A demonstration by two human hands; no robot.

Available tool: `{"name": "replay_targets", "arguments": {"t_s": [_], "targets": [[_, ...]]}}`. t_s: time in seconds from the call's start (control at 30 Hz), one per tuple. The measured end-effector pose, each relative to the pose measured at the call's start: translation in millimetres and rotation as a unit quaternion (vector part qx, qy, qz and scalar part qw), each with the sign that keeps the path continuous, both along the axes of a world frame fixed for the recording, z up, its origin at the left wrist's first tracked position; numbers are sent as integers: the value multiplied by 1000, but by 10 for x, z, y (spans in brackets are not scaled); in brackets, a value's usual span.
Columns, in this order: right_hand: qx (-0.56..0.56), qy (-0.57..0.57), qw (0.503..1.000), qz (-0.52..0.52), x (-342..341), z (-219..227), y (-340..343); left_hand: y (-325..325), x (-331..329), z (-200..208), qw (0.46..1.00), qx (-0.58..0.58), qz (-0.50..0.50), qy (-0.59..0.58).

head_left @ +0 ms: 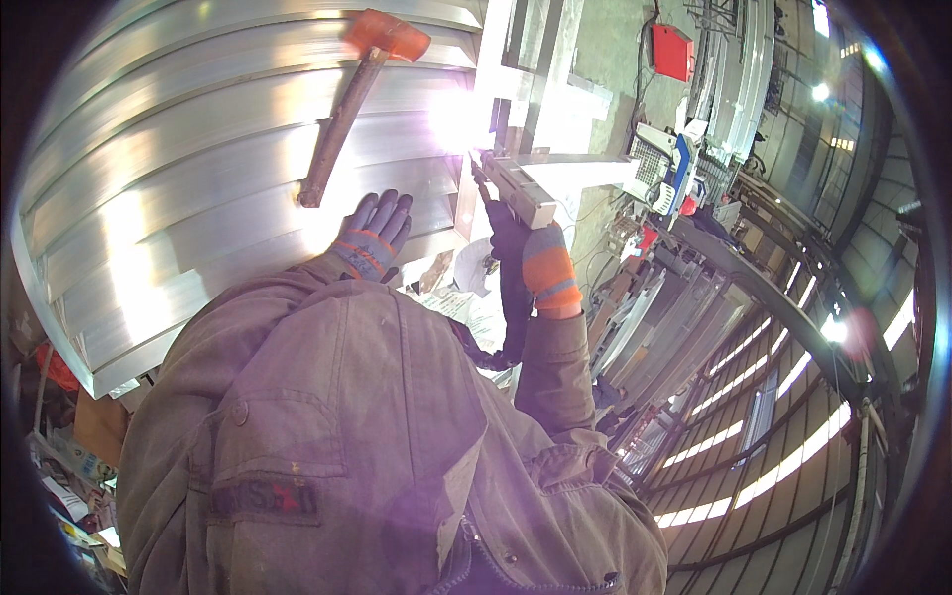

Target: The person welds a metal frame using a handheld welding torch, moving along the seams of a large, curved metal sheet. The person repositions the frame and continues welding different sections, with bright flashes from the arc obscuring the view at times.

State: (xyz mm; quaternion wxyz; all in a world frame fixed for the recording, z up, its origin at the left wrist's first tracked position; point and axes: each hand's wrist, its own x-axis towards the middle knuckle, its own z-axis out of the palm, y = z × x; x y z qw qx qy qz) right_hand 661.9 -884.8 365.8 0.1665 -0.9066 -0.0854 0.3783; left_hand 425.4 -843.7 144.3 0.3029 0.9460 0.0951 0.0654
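My left hand (377,236), in a grey glove with an orange cuff, lies flat with its fingers stretched out on a slatted silver metal panel (198,208). My right hand (548,266), also gloved with an orange cuff, is closed around a dark welding torch (484,186), whose cable hangs down toward my chest. The torch tip points at a glaring white-violet arc at the panel's right edge. That glare washes out the joint there. A pale box-shaped metal piece (526,196) sits beside the right hand; whether the hand touches it is unclear.
An orange-headed mallet (389,38) with a wooden handle lies on the panel, beyond my left hand. Upright metal bars (540,74) rise past the arc. Farther right are a red box (672,53), a blue-and-white machine (679,169) and stacked metal lengths (659,332).
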Motion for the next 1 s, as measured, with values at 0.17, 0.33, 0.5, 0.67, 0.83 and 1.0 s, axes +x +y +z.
{"name": "replay_targets", "arguments": {"t_s": [0.17, 0.33, 0.5, 0.67, 0.83, 1.0], "targets": [[-14, -28, 999, 38, -106, 154, 77, -84, 16, -86, 999, 15, 32, -29], [-21, -28, 999, 27, -86, 151, 49, -113, -14, -96, 1000, -7, 14, -9], [-25, -49, 998, 25, -51, -40, -62, -124, 18, -126, 997, 79, 14, 2], [11, 2, 1000, -11, -53, -73, -174, -118, -12, -155, 999, -32, -19, 11], [11, -51, 998, 34, -56, -255, -195, -119, -12, -137, 998, -22, -44, 38], [46, -49, 995, 75, -59, -278, -258, -87, 2, -110, 999, -24, -39, 28]]}}
